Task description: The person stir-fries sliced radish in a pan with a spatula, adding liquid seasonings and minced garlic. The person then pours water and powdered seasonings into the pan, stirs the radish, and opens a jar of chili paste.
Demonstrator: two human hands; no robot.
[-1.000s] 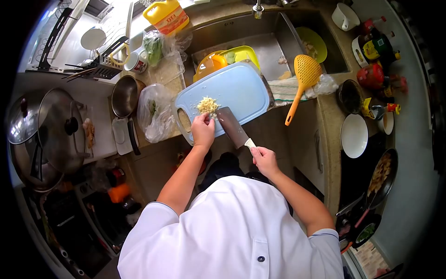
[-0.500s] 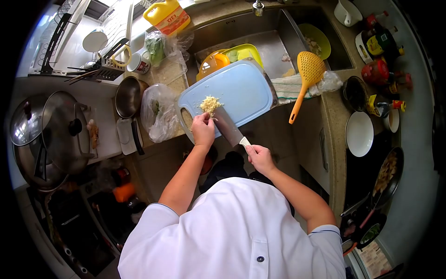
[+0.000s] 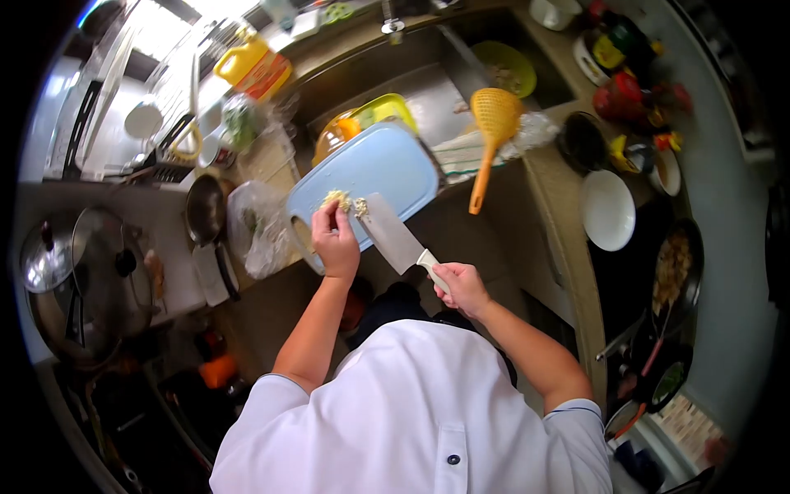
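straight ahead of the hands, a blue cutting board (image 3: pixel 391 169) lies aslant at the near edge of the sink (image 3: pixel 432 89). on its left part, right at the fingertips of the left hand (image 3: pixel 336 245), is a small heap of pale chopped bits (image 3: pixel 336 198). the two hands are apart from each other. the left hand has its fingers bent and drawn close to the thumb at the near side of the heap; whether they pinch any of it, i cannot tell. the right hand (image 3: pixel 462 288), nearer the body, is wrapped around the white handle of a cleaver (image 3: pixel 391 235), whose broad blade points away and to the left, over the near edge of the board. a smaller clump (image 3: pixel 360 207) of bits sits at the blade's far left corner, just beside the left fingertips. whether the blade touches the board does not show

ahead and to the right of the right hand lies a yellow slotted ladle (image 3: pixel 495 119), its handle pointing back toward the body. farther right, past the tabletop edge (image 3: pixel 564 198), is a white bowl (image 3: pixel 608 211). to the left of the left hand, a clear plastic bag (image 3: pixel 262 235) lies near, with a saucepan (image 3: pixel 206 210) beyond it
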